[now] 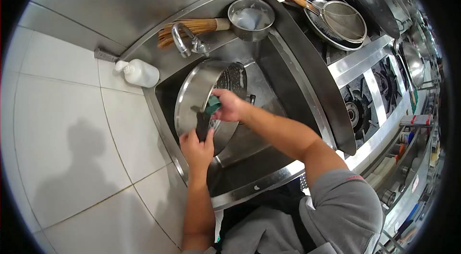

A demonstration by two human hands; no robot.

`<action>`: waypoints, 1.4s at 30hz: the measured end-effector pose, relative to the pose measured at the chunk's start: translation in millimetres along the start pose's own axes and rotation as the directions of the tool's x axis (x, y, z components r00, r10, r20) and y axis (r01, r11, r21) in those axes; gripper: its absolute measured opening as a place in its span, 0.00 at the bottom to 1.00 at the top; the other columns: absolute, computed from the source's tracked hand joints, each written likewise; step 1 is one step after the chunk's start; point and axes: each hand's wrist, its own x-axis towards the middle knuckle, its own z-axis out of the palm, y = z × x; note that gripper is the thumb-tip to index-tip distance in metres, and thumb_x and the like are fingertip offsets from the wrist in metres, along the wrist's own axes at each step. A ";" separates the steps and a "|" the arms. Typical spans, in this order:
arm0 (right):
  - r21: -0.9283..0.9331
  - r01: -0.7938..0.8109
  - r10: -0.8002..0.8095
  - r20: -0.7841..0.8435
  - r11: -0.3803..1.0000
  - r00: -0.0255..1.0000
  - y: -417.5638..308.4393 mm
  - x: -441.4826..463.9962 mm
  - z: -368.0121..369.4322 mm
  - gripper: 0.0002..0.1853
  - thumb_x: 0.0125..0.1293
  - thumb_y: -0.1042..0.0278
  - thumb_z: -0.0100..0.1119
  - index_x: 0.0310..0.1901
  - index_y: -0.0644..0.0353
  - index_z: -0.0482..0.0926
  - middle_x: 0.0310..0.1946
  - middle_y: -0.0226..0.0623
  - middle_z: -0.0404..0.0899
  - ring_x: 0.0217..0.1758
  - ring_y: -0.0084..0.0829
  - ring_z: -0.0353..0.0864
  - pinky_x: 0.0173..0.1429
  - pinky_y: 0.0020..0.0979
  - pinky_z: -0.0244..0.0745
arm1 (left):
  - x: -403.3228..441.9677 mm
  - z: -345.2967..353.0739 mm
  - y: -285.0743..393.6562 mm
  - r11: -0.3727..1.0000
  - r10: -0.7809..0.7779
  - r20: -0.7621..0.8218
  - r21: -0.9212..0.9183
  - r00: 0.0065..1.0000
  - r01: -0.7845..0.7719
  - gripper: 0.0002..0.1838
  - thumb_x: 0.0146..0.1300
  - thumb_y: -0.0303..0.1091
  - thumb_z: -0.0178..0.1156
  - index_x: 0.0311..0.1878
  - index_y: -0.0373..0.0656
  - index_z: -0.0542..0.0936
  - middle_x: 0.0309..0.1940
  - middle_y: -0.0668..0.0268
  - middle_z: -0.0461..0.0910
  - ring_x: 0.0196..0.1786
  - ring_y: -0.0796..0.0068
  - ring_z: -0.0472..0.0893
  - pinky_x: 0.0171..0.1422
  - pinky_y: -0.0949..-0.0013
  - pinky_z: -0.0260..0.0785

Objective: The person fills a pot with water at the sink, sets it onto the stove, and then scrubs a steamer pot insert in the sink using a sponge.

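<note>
A large steel pan (192, 91) stands tilted on its side in the sink, with a darker, wet surface showing at its right. My left hand (197, 149) grips a black handle (202, 126) at the pan's near side. Pressed around the upper end of that handle is a green scouring pad (212, 104), held in the curled fingers of my right hand (229, 105). Part of the pan is hidden behind my right hand and forearm.
The steel sink (259, 161) surrounds the pan, under a faucet (184, 41). Around it are a white pump bottle (140, 73), a straw brush (192, 27) and a steel pot (250, 21) with soapy contents. A strainer (344, 22) rests on a frying pan beside the stove burners (354, 112).
</note>
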 end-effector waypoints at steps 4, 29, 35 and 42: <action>-0.507 0.124 -0.360 -0.399 0.853 0.843 -62.4 -61.8 32.0 0.20 0.75 0.54 0.51 0.57 0.62 0.77 0.51 0.43 0.83 0.54 0.41 0.83 0.57 0.51 0.79 | 45.5 14.5 5.8 0.946 -0.320 0.197 0.022 0.927 0.322 0.21 0.61 0.45 0.69 0.36 0.34 0.76 0.24 0.48 0.81 0.28 0.39 0.79 0.39 0.45 0.70; -0.955 -0.059 -0.790 0.205 -0.291 0.578 -288.3 -41.9 22.1 0.32 0.76 0.40 0.49 0.54 0.69 0.79 0.41 0.38 0.84 0.48 0.34 0.80 0.57 0.36 0.71 | 144.1 23.4 -0.6 0.851 -0.498 0.301 0.352 0.813 0.390 0.23 0.66 0.44 0.59 0.53 0.32 0.77 0.39 0.38 0.84 0.46 0.38 0.84 0.52 0.45 0.75; -0.983 -0.168 -0.444 -0.184 0.076 0.877 -113.8 -74.1 -4.6 0.38 0.71 0.30 0.49 0.58 0.64 0.79 0.49 0.44 0.83 0.55 0.36 0.78 0.63 0.38 0.70 | 55.0 17.0 -45.0 0.889 -0.172 0.040 -0.425 0.984 0.173 0.39 0.51 0.27 0.72 0.66 0.29 0.66 0.49 0.49 0.81 0.53 0.54 0.82 0.59 0.59 0.72; -0.843 -0.428 0.191 -0.502 -0.326 0.843 59.2 -44.0 -89.5 0.49 0.71 0.23 0.31 0.72 0.64 0.65 0.71 0.55 0.67 0.76 0.49 0.62 0.77 0.41 0.57 | 51.8 79.2 -69.8 0.868 -0.440 0.007 -0.255 0.898 0.427 0.25 0.47 0.19 0.59 0.52 0.31 0.67 0.39 0.50 0.73 0.38 0.51 0.76 0.47 0.56 0.69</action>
